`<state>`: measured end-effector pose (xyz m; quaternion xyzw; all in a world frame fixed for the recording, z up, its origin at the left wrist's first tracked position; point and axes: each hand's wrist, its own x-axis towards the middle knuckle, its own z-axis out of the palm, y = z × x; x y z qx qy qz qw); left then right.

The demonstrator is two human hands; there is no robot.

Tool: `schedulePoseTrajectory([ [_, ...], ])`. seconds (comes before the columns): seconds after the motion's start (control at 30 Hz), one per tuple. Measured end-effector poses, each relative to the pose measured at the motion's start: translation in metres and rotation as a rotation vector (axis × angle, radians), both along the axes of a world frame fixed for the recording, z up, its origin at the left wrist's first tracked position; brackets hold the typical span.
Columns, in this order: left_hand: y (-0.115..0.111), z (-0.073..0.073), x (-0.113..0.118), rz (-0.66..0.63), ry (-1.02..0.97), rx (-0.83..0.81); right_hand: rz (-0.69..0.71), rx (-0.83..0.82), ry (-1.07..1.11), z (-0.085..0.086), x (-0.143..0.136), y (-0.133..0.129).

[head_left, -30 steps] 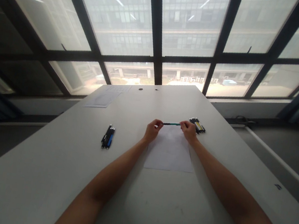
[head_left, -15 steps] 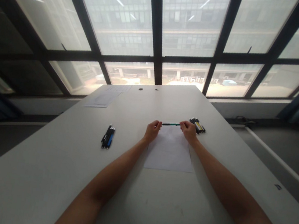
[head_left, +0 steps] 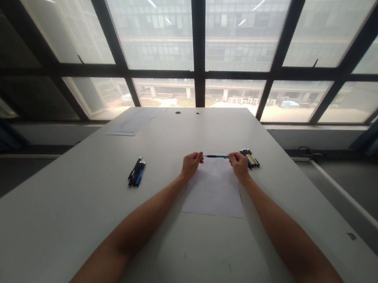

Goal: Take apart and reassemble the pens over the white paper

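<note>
A green-and-black pen (head_left: 218, 156) is held level over the far edge of a sheet of white paper (head_left: 215, 192). My right hand (head_left: 239, 165) is closed around its green end. My left hand (head_left: 191, 164) pinches at the other end, where a thin dark piece shows between the fingertips and the black grip. Whether that piece is the pen's tip or its refill is too small to tell. Close beyond my right hand lies a group of pens (head_left: 252, 158), black with some white and yellow, partly hidden by the hand.
A second group of black and blue pens (head_left: 136, 173) lies left of the paper. Printed sheets (head_left: 128, 124) rest at the table's far left edge. The white table (head_left: 173, 252) reaches toward large windows. A small dark item (head_left: 351, 236) sits near the right edge.
My left hand has shifted slightly left, away from the black grip, and a thin piece now shows between them. The right hand has moved very slightly right.
</note>
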<state>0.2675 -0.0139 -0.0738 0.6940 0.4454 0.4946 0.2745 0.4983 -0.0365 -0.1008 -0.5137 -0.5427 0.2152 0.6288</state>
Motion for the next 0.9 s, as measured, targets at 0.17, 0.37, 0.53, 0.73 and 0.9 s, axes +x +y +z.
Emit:
schedulePoseTrajectory([
  [0.17, -0.0014, 0.0028, 0.0004, 0.016, -0.013, 0.013, -0.043, -0.017, 0.029, 0.0006, 0.0016, 0.0004],
  [0.37, 0.0000, 0.0012, 0.0012, 0.032, -0.058, 0.035, -0.061, -0.027, 0.074, -0.0010, 0.0030, 0.0021],
  [0.53, 0.0023, -0.0015, 0.0018, 0.007, -0.117, 0.034, -0.084, -0.016, 0.094, -0.0010, 0.0035, 0.0031],
  [0.73, 0.0026, -0.0030, 0.0015, -0.037, -0.083, 0.014, -0.096, -0.014, 0.097, -0.0006, 0.0032, 0.0029],
  [0.9, 0.0034, -0.0047, 0.0011, -0.022, -0.029, 0.032, -0.098, -0.029, 0.089, -0.0016, 0.0035, 0.0031],
])
